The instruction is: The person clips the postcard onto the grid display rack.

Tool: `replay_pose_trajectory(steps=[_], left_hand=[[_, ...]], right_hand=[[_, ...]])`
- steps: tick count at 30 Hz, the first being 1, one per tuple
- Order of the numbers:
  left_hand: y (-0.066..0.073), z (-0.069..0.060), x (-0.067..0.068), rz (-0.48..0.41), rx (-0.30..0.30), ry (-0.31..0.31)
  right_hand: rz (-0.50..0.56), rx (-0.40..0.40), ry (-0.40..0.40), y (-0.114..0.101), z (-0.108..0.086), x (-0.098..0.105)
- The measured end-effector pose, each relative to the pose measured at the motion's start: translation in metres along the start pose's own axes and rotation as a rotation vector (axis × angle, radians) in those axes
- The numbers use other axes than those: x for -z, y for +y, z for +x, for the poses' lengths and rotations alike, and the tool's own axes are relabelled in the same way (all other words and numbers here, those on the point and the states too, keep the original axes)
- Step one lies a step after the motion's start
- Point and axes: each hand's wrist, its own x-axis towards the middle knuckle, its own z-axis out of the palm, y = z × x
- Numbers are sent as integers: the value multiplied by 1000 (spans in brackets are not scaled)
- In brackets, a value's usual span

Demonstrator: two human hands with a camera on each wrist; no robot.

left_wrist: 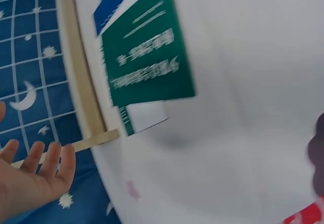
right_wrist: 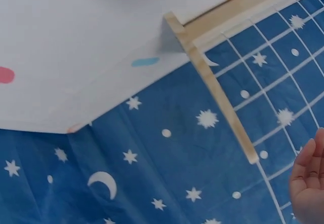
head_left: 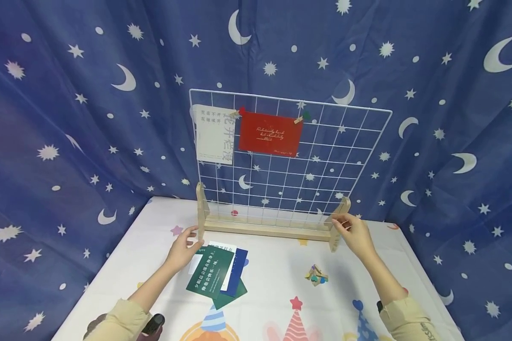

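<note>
A white wire grid (head_left: 281, 182) stands upright in a wooden base (head_left: 266, 229). On it hang a white card (head_left: 215, 137) with printed characters and a red card (head_left: 269, 134), with small clips at their top edges. My left hand (head_left: 182, 251) is beside the base's left foot, with fingers loosely bent and nothing held; the left wrist view shows the hand (left_wrist: 38, 176) close to that foot. Near the right wooden upright (head_left: 339, 222), my right hand (head_left: 355, 234) holds nothing, its fingers (right_wrist: 309, 163) softly curved; whether it touches the wood I cannot tell.
Overlapping cards, a green card (head_left: 211, 271) on top and a blue card (head_left: 238, 272) below, lie right of my left hand. A small pile of colourful wooden clips (head_left: 316, 275) rests on the patterned white tablecloth (head_left: 277, 289). A blue curtain (head_left: 153, 118) hangs behind the grid.
</note>
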Motion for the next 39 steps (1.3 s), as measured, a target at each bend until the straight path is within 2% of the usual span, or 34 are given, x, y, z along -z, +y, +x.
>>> replay_pose_trajectory(steps=[7,15,21,28,31,37,39], left_hand=[[-13,-13,-14,58,0,45],[-29,-16,-26,101,-15,59],[-37,-22,-34,183,-8,76],[-49,-26,-43,358,-27,40],[-52,-25,-47,379,-2,23],[-49,-25,-51,327,132,-73],[-47,-25,-52,328,150,-96]], right_hand=[[-49,-3,-126,11,-9,-11],[-30,-4,-149,22,-14,-17],[-47,-26,-186,33,-18,-23],[-70,-39,-205,46,-24,-31],[-72,-35,-208,50,-27,-34],[-80,-54,-220,63,-35,-43],[-78,-60,-224,66,-38,-47]])
